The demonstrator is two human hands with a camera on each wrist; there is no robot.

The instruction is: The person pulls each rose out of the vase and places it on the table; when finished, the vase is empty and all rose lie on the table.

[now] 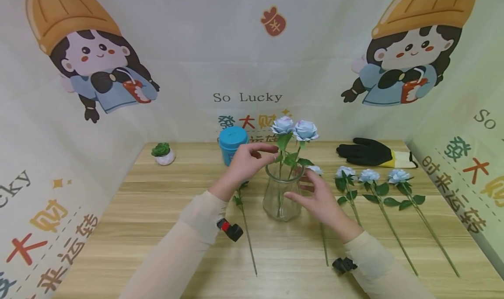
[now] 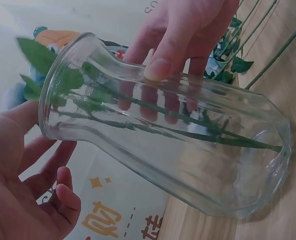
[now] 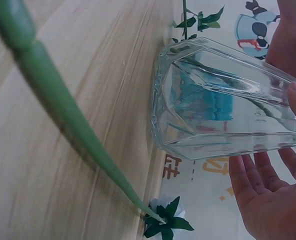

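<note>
Two pale blue roses (image 1: pixel 305 130) stand in a clear glass vase (image 1: pixel 281 203), their green stems crossing inside it. At the vase mouth, my left hand (image 1: pixel 252 159) reaches in from the left, its fingertips beside the leaves and rim; whether they touch a stem is unclear. My right hand (image 1: pixel 319 200) holds the vase by its right side. In the left wrist view the right thumb (image 2: pixel 160 67) lies along the glass, with fingers showing through it. Wooden table surface carries the upright vase.
Several loose roses (image 1: pixel 369 175) lie right of the vase. Another rose stem (image 1: pixel 248 233) lies left of it, its flower hidden by my left hand. Behind stand a blue lidded container (image 1: pixel 233 139) and a small potted plant (image 1: pixel 163 154). A black glove (image 1: pixel 364 152) lies back right.
</note>
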